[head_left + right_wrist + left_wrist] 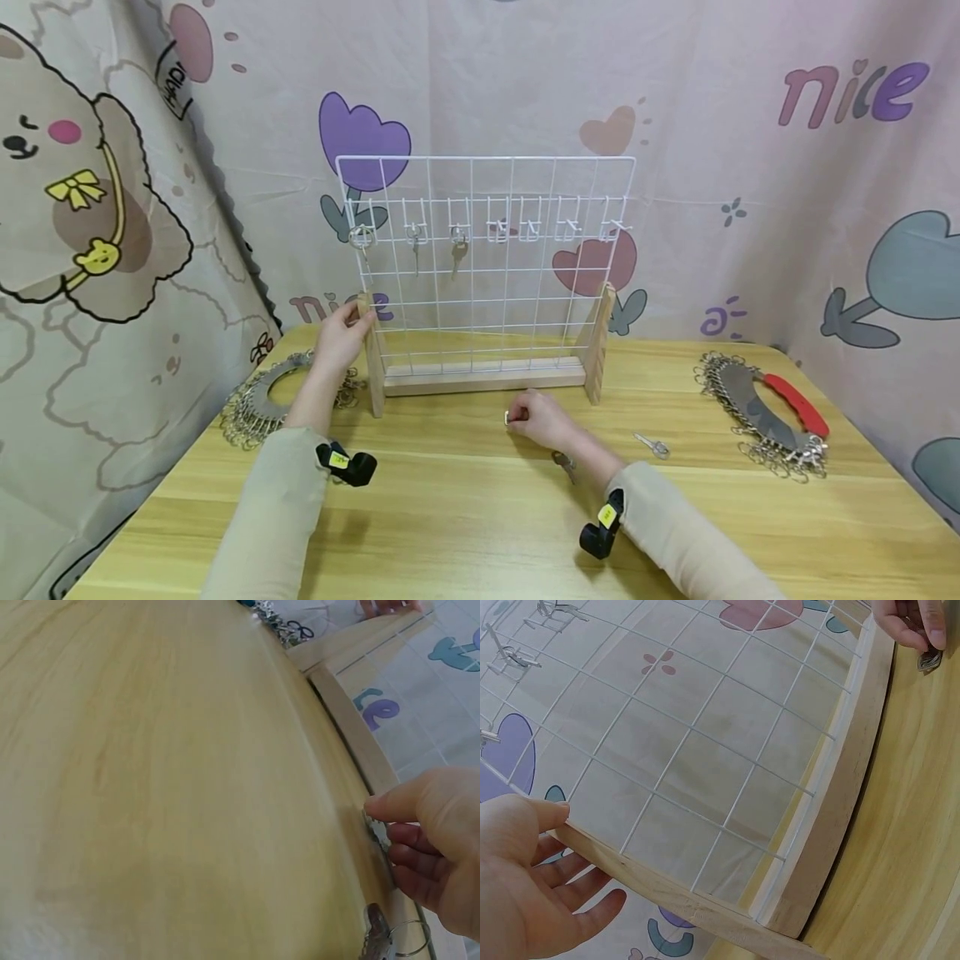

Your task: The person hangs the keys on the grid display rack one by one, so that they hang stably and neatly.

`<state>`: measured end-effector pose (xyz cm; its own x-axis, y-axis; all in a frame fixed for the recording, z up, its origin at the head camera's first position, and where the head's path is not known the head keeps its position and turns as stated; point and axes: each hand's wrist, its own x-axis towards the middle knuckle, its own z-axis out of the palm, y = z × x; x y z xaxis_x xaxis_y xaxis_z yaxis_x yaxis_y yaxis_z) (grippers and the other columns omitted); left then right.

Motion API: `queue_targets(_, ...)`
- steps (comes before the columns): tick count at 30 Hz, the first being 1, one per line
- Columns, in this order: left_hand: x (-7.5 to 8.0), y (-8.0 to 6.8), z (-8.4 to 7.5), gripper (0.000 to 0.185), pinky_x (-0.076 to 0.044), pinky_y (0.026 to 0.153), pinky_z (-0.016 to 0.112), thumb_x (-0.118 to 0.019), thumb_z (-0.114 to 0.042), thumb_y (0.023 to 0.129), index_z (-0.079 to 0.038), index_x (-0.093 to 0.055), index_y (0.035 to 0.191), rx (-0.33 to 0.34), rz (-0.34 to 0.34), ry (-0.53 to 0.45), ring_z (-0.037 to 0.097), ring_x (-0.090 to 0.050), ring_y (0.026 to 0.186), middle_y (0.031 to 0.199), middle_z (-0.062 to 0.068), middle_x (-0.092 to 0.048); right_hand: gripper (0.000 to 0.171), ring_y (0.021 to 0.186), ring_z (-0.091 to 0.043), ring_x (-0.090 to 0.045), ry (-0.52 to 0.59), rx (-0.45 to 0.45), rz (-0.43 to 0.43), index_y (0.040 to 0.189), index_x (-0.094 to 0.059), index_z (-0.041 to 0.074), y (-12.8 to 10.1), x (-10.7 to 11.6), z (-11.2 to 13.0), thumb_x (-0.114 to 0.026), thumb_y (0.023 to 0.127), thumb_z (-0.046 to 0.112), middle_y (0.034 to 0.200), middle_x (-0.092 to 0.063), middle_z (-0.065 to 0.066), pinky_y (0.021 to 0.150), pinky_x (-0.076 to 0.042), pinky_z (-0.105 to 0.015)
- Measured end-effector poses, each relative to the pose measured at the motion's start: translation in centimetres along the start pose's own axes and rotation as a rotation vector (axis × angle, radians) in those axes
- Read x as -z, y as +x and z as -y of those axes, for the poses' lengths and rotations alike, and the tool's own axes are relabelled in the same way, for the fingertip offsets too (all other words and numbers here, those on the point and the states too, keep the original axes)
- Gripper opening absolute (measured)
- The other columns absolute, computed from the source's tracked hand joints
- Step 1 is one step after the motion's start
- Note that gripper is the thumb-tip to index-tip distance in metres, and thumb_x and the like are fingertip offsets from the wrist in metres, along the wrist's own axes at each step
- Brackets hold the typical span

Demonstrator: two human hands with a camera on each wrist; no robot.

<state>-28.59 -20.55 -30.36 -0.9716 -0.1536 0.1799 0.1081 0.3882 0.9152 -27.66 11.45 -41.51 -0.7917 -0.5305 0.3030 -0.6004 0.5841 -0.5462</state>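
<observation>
A white wire grid rack stands on a wooden base. My left hand grips its left wooden upright, thumb on one side and fingers on the other. Just in front of the base, my right hand pinches a small metal key between thumb and fingers. Another key with a ring lies on the table under the right wrist. Farther right lies a single silver key. Keys hang on the three leftmost hooks, among them a brownish key; the hooks to their right hold none.
To the left, behind my left forearm, sits a curved metal plate strung with many rings. A similar plate with a red handle lies at the right. A printed cloth hangs behind the wooden table.
</observation>
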Motion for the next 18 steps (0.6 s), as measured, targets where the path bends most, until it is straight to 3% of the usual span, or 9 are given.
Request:
queue_targets(4, 0.0, -0.01, -0.04, 0.055, -0.034, 0.105, 0.042, -0.046, -0.024, 0.099, 0.002, -0.028, 0.143, 0.001, -0.003, 0.006, 0.035, -0.036, 0.127, 0.138, 0.024, -0.039, 0.013, 0.069, -0.011, -0.049, -0.058, -0.044, 0.021, 0.073, -0.061, 0.008, 0.07, -0.09, 0.53, -0.072, 0.079, 0.004, 0.077, -0.051, 0.001, 0.06, -0.045, -0.024)
queue_targets(12, -0.05, -0.09, -0.05, 0.054, -0.035, 0.104, 0.041, -0.046, -0.023, 0.099, 0.002, -0.029, 0.143, -0.002, -0.004, 0.005, 0.035, -0.037, 0.127, 0.138, 0.024, -0.039, 0.012, 0.071, -0.011, -0.047, -0.107, -0.056, 0.036, 0.073, -0.063, 0.009, 0.05, -0.25, 0.68, -0.071, 0.08, 0.006, 0.078, -0.05, 0.002, 0.063, -0.045, -0.025)
queue_targets(15, -0.08, -0.11, -0.06, 0.053, -0.034, 0.104, 0.041, -0.047, -0.023, 0.098, 0.001, -0.03, 0.143, 0.007, -0.003, 0.0, 0.035, -0.038, 0.127, 0.138, 0.023, -0.04, 0.011, 0.071, -0.011, -0.048, -0.144, -0.023, 0.028, 0.074, -0.064, 0.009, 0.04, -0.26, 0.64, -0.071, 0.08, 0.005, 0.077, -0.05, 0.002, 0.064, -0.046, -0.026)
queue_targets(18, -0.11, -0.06, -0.04, 0.052, -0.034, 0.104, 0.042, -0.046, -0.022, 0.099, -0.001, -0.03, 0.144, 0.011, -0.001, -0.008, 0.035, -0.038, 0.126, 0.138, 0.022, -0.04, 0.01, 0.07, -0.013, -0.049, -0.221, 0.066, 0.017, 0.074, -0.063, 0.007, 0.05, -0.28, 0.52, -0.07, 0.08, 0.003, 0.076, -0.051, 0.001, 0.063, -0.047, -0.027)
